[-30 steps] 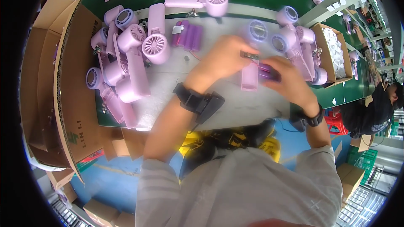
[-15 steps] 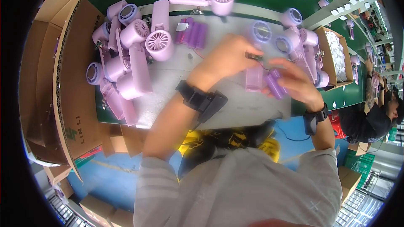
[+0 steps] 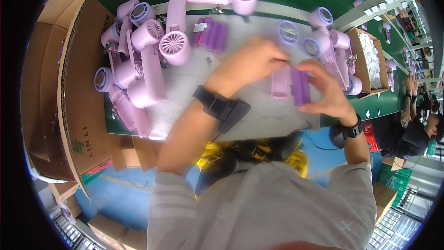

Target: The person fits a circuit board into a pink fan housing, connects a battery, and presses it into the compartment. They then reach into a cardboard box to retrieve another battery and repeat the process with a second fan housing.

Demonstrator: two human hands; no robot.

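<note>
My right hand grips a purple battery pack of joined cylinders between thumb and fingers, holding it on end. My left hand is blurred, its fingertips pinched on thin dark-red wires just above the pack. Beneath and between both hands lies an opened pink handheld fan. Its round lilac head points away from me and its hollow handle toward me, right beside the battery pack. My left hand covers the part joining head and handle.
Pink fan bodies are piled at left and right. More purple battery packs lie on the grey mat. A large cardboard box stands left; a box of white pieces stands right. A co-worker sits far right.
The battery pack has turned from tilted to nearly upright and moved slightly left, next to the fan handle. My right fingers have closed around its side. My left hand stays nearly in place.
</note>
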